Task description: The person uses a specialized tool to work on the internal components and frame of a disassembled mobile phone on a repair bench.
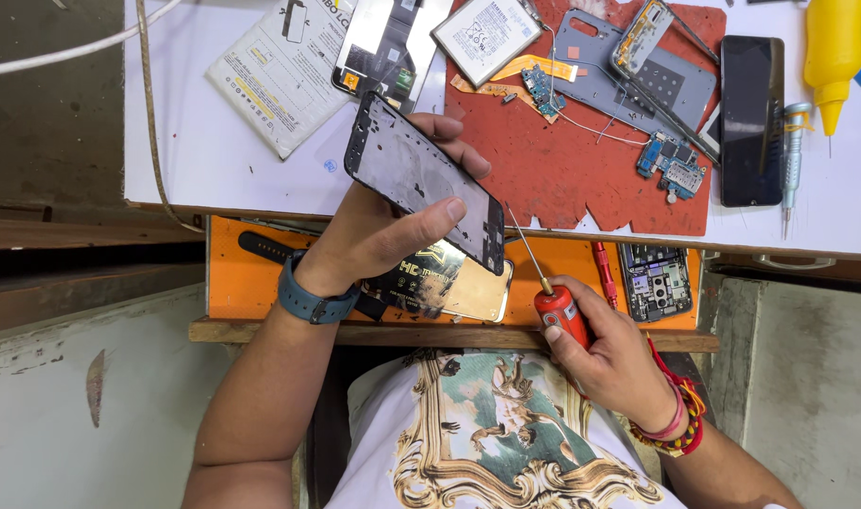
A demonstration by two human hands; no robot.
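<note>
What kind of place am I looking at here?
Most likely a phone repair bench. The left hand holds a bare black phone frame, the right hand a red-handled screwdriver, and small blue circuit boards lie on a red work mat.

The scene is evenly and brightly lit by soft light from above. Faint glare is seen on the glossy black phone frame (pixel 424 181). Shadows beneath the white bench (pixel 214 151) are soft. Focus is sharp throughout.
</note>
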